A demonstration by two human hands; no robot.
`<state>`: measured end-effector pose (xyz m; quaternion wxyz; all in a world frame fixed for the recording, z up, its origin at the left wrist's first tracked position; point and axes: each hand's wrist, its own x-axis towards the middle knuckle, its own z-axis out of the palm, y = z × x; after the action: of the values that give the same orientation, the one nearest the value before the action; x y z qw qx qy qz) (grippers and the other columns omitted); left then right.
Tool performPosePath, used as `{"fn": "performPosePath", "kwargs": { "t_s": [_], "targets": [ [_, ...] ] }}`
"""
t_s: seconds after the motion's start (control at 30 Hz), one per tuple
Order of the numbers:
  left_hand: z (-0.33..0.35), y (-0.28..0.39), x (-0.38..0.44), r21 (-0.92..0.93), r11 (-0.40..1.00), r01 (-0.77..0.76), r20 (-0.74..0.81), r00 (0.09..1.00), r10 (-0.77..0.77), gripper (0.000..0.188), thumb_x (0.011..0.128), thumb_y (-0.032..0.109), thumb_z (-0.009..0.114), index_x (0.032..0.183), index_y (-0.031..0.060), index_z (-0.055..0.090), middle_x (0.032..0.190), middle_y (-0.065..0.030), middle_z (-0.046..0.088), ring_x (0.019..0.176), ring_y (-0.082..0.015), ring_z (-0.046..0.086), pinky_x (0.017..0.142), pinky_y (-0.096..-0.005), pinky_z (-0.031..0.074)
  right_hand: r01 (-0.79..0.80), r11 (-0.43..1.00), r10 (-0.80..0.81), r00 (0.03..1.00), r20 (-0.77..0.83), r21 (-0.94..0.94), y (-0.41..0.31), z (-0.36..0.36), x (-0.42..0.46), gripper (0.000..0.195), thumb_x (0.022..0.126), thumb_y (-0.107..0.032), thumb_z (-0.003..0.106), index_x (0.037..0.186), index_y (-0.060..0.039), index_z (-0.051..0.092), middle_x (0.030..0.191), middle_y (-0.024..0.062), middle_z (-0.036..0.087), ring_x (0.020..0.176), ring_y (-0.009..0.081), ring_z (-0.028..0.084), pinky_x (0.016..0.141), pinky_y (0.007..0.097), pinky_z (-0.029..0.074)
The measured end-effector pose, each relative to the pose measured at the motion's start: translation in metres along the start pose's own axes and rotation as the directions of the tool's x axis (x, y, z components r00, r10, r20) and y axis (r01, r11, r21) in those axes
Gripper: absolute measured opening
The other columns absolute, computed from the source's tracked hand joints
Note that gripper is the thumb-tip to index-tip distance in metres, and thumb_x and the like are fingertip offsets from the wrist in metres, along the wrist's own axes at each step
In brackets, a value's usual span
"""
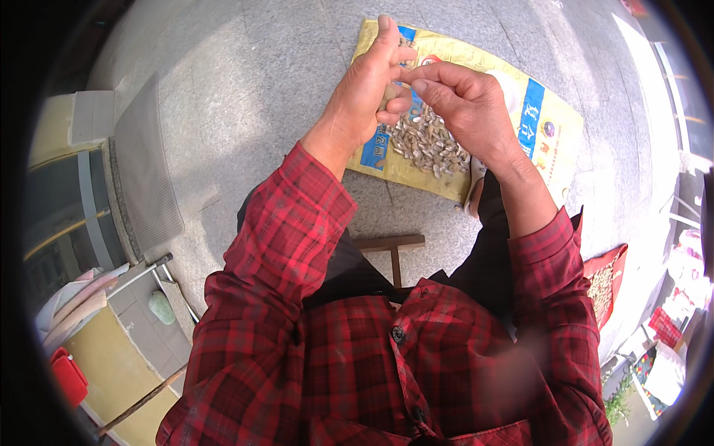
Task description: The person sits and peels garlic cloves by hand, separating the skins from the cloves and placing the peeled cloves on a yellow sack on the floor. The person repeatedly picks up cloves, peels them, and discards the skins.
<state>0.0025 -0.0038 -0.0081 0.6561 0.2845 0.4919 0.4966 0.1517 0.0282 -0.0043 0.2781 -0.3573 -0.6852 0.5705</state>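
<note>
My left hand (365,89) is raised over a yellow woven sack (460,50), thumb up, its fingers curled around tan pods (387,96) that look like peanuts. My right hand (474,103) meets its fingertips, with thumb and forefinger pinched together. Whatever lies between those tips is too small to make out. Below the hands, a heap of split peanut shells (432,144) is spread on the sack. More tan pods (406,42) lie at the sack's far end, partly behind my left hand. A white bowl (505,89) is half hidden by my right hand.
The sack lies on grey stone paving (268,67). Between my legs is a wooden stool part (393,244). To my right rests a red bag (605,281) with peanuts in or on it. A perforated mat (146,167) and a doorway (67,200) are at the left.
</note>
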Motion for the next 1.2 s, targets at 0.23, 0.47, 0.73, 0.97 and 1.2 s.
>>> {"fn": "performPosePath", "kwargs": {
  "t_s": [0.23, 0.47, 0.73, 0.97, 1.2],
  "targets": [
    [0.000, -0.008, 0.004, 0.127, 0.992, 0.014, 0.017, 1.000, -0.016, 0.095, 0.085, 0.072, 0.029, 0.129, -0.0112, 0.035, 0.098, -0.0141, 0.058, 0.059, -0.0033, 0.044, 0.038, -0.0169, 0.025, -0.099, 0.991, 0.108, 0.989, 0.103, -0.088, -0.009, 0.008, -0.005, 0.022, 0.089, -0.014, 0.059, 0.104, 0.0020, 0.064, 0.084, 0.0033, 0.067, 0.077, 0.0074, 0.059, 0.075, 0.0236, 0.048],
    [-0.009, -0.002, 0.006, -0.018, 0.995, 0.098, 0.059, 0.994, -0.097, 0.054, 0.094, 0.046, 0.041, 0.100, -0.0062, 0.053, 0.080, -0.0091, 0.058, 0.052, -0.0052, 0.043, 0.037, -0.0157, 0.025, -0.081, 0.991, 0.091, 0.992, -0.088, 0.109, -0.004, -0.007, 0.002, 0.017, 0.086, -0.007, 0.058, 0.099, 0.0047, 0.059, 0.078, 0.0057, 0.067, 0.071, 0.0069, 0.060, 0.062, 0.0208, 0.047],
    [-0.015, -0.003, 0.006, -0.167, 0.984, 0.069, 0.129, 0.991, -0.048, 0.016, 0.088, 0.014, 0.059, 0.088, -0.0023, 0.057, 0.072, -0.0040, 0.056, 0.046, -0.0022, 0.039, 0.036, -0.0159, 0.027, -0.047, 0.987, 0.025, 0.990, -0.138, -0.154, -0.004, -0.016, 0.002, 0.017, 0.087, -0.010, 0.058, 0.098, 0.0030, 0.060, 0.067, 0.0004, 0.059, 0.062, 0.0026, 0.050, 0.055, 0.0208, 0.042],
    [-0.001, -0.012, 0.007, 0.400, 0.902, -0.162, -0.062, 0.977, 0.203, 0.012, 0.085, 0.009, 0.062, 0.087, -0.0021, 0.060, 0.069, -0.0019, 0.058, 0.052, -0.0018, 0.045, 0.042, -0.0146, 0.032, 0.072, 0.941, -0.099, 0.993, -0.065, -0.331, 0.010, -0.018, 0.004, 0.016, 0.087, -0.012, 0.054, 0.087, 0.0019, 0.061, 0.064, 0.0129, 0.058, 0.062, 0.0221, 0.057, 0.060, 0.0325, 0.046],
    [0.002, -0.010, 0.006, 0.276, 0.944, -0.179, -0.019, 0.981, 0.192, 0.011, 0.085, 0.004, 0.060, 0.093, -0.0037, 0.059, 0.075, -0.0042, 0.061, 0.058, -0.0033, 0.050, 0.046, -0.0155, 0.036, -0.014, 0.917, -0.013, 0.998, -0.065, -0.399, 0.007, -0.018, 0.004, 0.015, 0.086, -0.012, 0.053, 0.083, 0.0012, 0.059, 0.068, 0.0225, 0.058, 0.069, 0.0390, 0.060, 0.063, 0.0399, 0.047]
  ]
}}
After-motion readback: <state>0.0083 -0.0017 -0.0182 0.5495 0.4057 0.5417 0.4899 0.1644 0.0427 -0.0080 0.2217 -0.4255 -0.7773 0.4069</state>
